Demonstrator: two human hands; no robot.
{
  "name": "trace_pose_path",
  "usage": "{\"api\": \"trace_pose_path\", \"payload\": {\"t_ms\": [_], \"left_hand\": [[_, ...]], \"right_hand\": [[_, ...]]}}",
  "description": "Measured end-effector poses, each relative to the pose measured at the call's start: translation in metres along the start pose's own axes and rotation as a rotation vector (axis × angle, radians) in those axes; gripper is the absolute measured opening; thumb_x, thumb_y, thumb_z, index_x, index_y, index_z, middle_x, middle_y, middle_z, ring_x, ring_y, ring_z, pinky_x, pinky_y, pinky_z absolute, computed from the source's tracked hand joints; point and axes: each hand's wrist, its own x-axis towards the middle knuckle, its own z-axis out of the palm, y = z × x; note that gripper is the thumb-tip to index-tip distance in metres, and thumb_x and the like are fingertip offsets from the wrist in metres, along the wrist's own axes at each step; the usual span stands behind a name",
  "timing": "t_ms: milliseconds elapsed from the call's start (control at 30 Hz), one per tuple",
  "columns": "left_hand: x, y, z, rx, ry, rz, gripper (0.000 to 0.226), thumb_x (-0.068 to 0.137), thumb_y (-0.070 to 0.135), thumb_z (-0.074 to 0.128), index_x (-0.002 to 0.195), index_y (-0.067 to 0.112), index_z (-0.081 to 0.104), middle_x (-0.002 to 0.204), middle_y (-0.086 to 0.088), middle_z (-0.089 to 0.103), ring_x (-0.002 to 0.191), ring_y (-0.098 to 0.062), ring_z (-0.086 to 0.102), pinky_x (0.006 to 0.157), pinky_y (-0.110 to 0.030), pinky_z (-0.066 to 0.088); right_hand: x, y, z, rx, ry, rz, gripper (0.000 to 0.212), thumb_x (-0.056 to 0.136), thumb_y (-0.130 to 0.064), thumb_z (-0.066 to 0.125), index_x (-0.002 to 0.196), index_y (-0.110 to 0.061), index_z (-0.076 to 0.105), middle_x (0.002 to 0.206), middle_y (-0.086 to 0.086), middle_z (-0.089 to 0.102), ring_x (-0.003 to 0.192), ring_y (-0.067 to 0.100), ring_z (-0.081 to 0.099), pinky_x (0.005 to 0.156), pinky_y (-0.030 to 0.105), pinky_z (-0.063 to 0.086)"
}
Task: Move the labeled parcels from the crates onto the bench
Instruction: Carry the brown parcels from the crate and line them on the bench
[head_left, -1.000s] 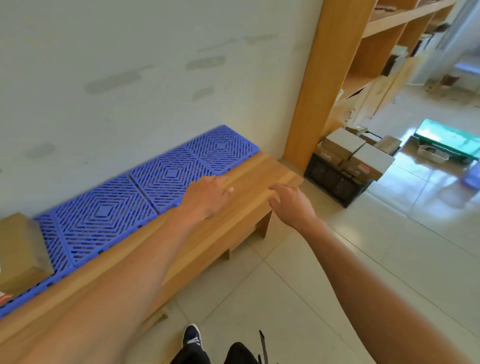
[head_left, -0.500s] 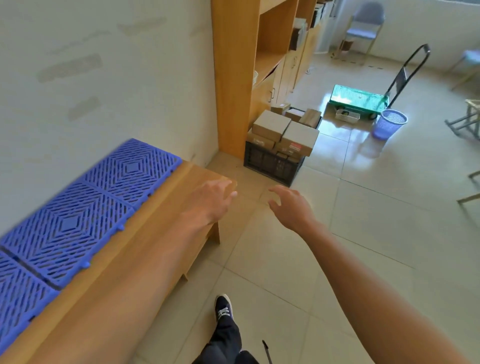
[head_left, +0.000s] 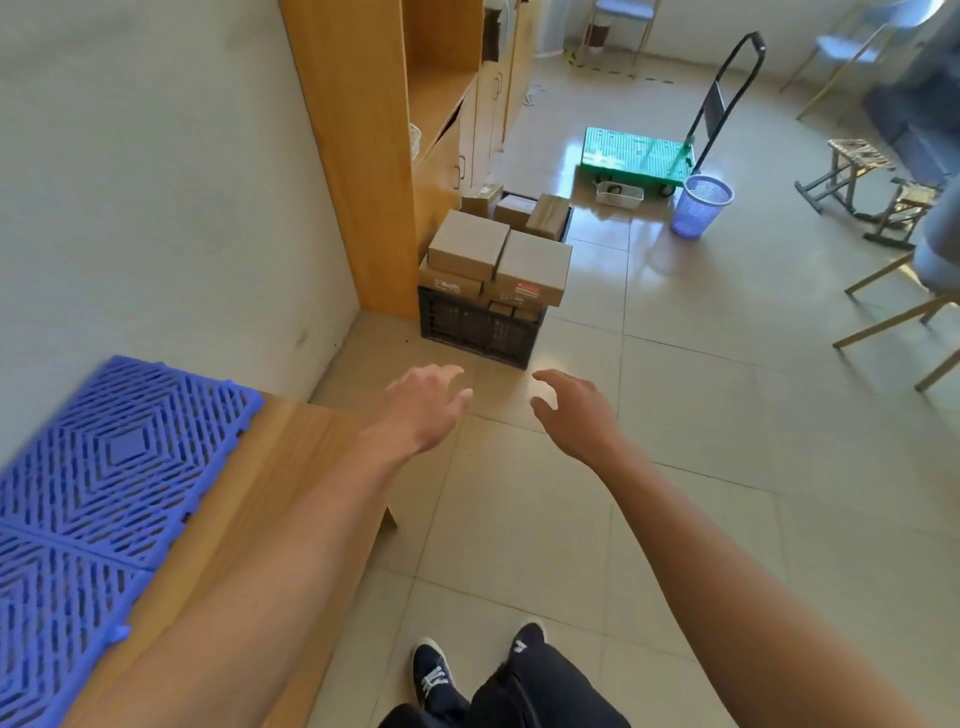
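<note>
Cardboard parcels (head_left: 498, 257) heaped on black crate (head_left: 475, 328) at 12 o'clock, well ahead of both hands on the floor. Left grip (head_left: 422, 405) and right grip (head_left: 574, 410) empty, fingers loosely spread, equally near. Surface (head_left: 291, 467) at 8 o'clock.

I could read no text. A red-and-white label (head_left: 528, 289) stood on the front of a cardboard parcel (head_left: 535, 265) atop the black crate (head_left: 478, 328), centre of frame, its print too small to make out.
</note>
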Motion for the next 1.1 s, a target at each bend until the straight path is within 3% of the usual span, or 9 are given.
{"api": "trace_pose_path", "payload": {"t_ms": [300,533,800,1100], "left_hand": [[0.156,0.059,0.012,0.072,-0.036,0.119,0.048,0.103,0.048,0.049,0.145,0.025,0.051,0.143,-0.002,0.059,0.131,-0.022,0.055,0.105,-0.046,0.047],[0.263,0.080,0.002,0.126,-0.055,0.080,0.047,0.103,0.047,0.050,0.144,0.025,0.053,0.140,-0.003,0.061,0.128,-0.023,0.056,0.102,-0.046,0.050],[0.345,0.073,0.007,0.076,-0.078,0.001,0.046,0.103,0.046,0.050,0.144,0.025,0.053,0.140,-0.002,0.061,0.126,-0.023,0.057,0.098,-0.044,0.051],[0.474,0.020,0.008,-0.037,-0.097,-0.060,0.046,0.103,0.044,0.052,0.145,0.026,0.052,0.144,-0.003,0.058,0.130,-0.024,0.055,0.098,-0.045,0.050]], "right_hand": [[0.107,0.092,-0.038,0.033,0.057,0.084,0.043,0.102,-0.028,0.056,0.144,-0.020,0.052,0.146,0.000,0.056,0.132,0.022,0.052,0.104,0.038,0.046],[0.202,0.153,-0.066,0.055,0.014,0.100,0.044,0.102,-0.027,0.056,0.144,-0.017,0.052,0.146,0.001,0.055,0.133,0.023,0.051,0.106,0.039,0.044],[0.293,0.165,-0.073,0.073,-0.038,0.080,0.045,0.102,-0.025,0.057,0.145,-0.016,0.050,0.146,0.003,0.054,0.135,0.024,0.049,0.107,0.038,0.043],[0.422,0.168,-0.056,0.016,-0.097,0.090,0.046,0.100,-0.025,0.058,0.144,-0.019,0.052,0.144,0.002,0.057,0.134,0.024,0.050,0.105,0.039,0.044]]}}
